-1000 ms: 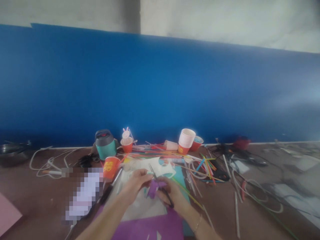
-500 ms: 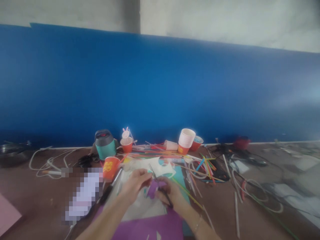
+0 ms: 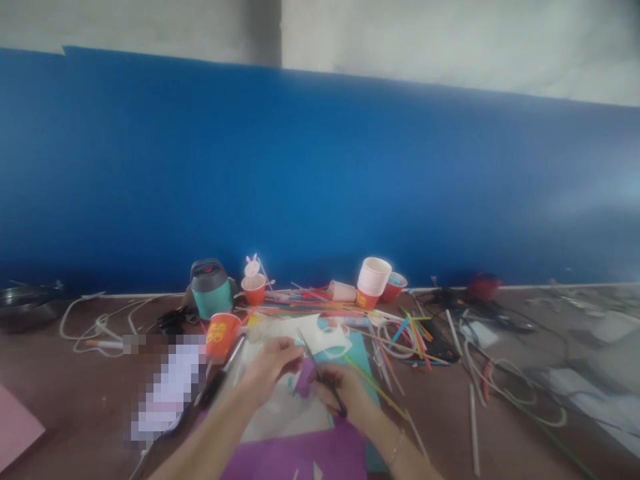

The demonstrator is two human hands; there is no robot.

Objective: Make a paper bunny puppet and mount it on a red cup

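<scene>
Right hand (image 3: 347,389): curled around scissors (image 3: 320,375)
Left hand (image 3: 270,369): fingertips pinched, contents unclear
Beyond: white paper (image 3: 315,329), stacked paper cups (image 3: 374,277)

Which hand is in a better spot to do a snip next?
Probably the right hand: it holds the scissors, blades pointing away from the person. The left hand has no scissors; its fingertips are close to the blades, but what they pinch is too blurred to tell.

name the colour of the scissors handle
The scissors handle looks black; the head view, the only one, shows it.
</scene>
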